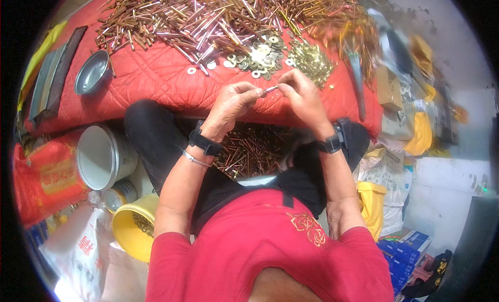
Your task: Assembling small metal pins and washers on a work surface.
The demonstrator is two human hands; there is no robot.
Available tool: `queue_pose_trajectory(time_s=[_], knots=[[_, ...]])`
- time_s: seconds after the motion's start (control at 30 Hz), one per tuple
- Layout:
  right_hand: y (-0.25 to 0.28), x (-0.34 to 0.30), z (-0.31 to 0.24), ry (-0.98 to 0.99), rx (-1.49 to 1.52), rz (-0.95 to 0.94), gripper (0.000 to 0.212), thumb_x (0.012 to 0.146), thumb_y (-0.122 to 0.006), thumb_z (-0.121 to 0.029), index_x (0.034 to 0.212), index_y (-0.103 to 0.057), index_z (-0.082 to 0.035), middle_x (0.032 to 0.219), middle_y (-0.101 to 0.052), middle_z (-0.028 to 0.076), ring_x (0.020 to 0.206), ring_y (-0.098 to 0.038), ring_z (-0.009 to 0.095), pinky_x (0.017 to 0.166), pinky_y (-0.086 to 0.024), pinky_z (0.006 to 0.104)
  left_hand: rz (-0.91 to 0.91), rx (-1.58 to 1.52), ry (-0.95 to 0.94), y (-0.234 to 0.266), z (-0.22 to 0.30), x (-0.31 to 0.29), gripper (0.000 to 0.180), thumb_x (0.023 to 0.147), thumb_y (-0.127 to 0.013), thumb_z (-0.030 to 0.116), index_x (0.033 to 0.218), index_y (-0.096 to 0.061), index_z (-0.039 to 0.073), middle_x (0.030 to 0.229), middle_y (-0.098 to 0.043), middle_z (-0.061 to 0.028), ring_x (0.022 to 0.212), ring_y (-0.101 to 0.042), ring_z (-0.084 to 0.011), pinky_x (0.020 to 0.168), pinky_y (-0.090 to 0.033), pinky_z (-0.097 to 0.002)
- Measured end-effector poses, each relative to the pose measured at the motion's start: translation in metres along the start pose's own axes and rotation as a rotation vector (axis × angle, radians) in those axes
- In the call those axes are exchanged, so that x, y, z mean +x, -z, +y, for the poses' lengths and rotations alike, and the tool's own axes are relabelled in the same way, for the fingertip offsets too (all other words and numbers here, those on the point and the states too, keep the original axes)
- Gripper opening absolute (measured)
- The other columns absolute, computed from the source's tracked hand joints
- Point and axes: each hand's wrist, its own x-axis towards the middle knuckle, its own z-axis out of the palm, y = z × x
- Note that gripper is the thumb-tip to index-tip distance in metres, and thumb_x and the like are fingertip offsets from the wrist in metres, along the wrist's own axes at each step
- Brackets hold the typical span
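Observation:
Above the near edge of a red quilted cover [156, 68], my two hands meet at the fingertips. A slim, short metal rod [270, 89] spans the gap between them. My left hand [234, 104] pinches its left end between thumb and forefinger. At the other end, my right hand [305, 98] is closed in a pinch; any small part under those fingertips is too small to make out. Just beyond the hands lie a pile of flat round washers [262, 55] and a heap of small brass-coloured pieces [311, 62]. Behind them spreads a large pile of copper-coloured rods [208, 16].
A metal bowl [92, 73] sits on the cover at left, near long dark bars [54, 78]. More rods [249, 149] lie below, between my legs. A white bucket [99, 156] and a yellow bucket [132, 226] stand at left. Blue boxes [403, 255] are at lower right.

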Motion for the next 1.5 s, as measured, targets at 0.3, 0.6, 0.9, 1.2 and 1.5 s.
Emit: queue_pose_trajectory(time_s=[0.3, 0.6, 0.9, 1.2, 1.5], knots=[[-0.005, -0.002, 0.007, -0.057, 0.071, 0.012, 0.021, 0.090, -0.060, -0.022, 0.084, -0.059, -0.002, 0.069, -0.057, 0.007, 0.065, -0.053, 0.015, 0.059, -0.042, 0.0322, -0.008, 0.018, 0.022, 0.001, 0.001, -0.001, 0.017, 0.086, -0.067, 0.026, 0.087, -0.067, 0.009, 0.061, -0.047, 0.0083, 0.047, -0.032, -0.0003, 0.042, -0.019, -0.0173], [0.004, -0.007, 0.002, -0.108, 0.031, -0.063, 0.018, 0.089, -0.062, -0.018, 0.082, -0.059, -0.002, 0.066, -0.056, 0.005, 0.062, -0.050, 0.012, 0.058, -0.042, 0.0283, -0.005, 0.017, 0.035, 0.000, 0.001, 0.000, 0.016, 0.084, -0.068, 0.024, 0.085, -0.068, 0.008, 0.062, -0.049, 0.0078, 0.047, -0.032, 0.0004, 0.042, -0.020, -0.0174], [0.002, -0.006, 0.009, -0.216, 0.110, -0.027, 0.034, 0.093, -0.057, -0.033, 0.081, -0.058, -0.001, 0.066, -0.054, 0.004, 0.062, -0.049, 0.011, 0.059, -0.042, 0.0279, -0.012, -0.009, 0.063, -0.003, 0.001, -0.001, 0.016, 0.084, -0.069, 0.024, 0.084, -0.066, 0.009, 0.063, -0.050, 0.0064, 0.046, -0.032, 0.0001, 0.041, -0.019, -0.0175], [-0.004, -0.009, 0.008, -0.050, 0.074, 0.050, 0.033, 0.090, -0.060, -0.029, 0.075, -0.054, -0.001, 0.066, -0.049, 0.007, 0.061, -0.047, 0.015, 0.057, -0.039, 0.0295, -0.015, -0.032, 0.086, -0.003, -0.002, 0.003, 0.013, 0.085, -0.068, 0.021, 0.084, -0.065, 0.008, 0.063, -0.050, 0.0053, 0.045, -0.033, -0.0006, 0.040, -0.019, -0.0183], [-0.003, -0.005, -0.006, 0.085, 0.072, 0.164, 0.029, 0.089, -0.063, -0.023, 0.074, -0.051, 0.000, 0.068, -0.047, 0.012, 0.061, -0.047, 0.022, 0.058, -0.039, 0.0338, -0.035, -0.071, 0.147, -0.006, 0.004, 0.005, 0.013, 0.086, -0.067, 0.020, 0.086, -0.065, 0.007, 0.062, -0.049, 0.0049, 0.043, -0.030, -0.0008, 0.039, -0.019, -0.0181]])
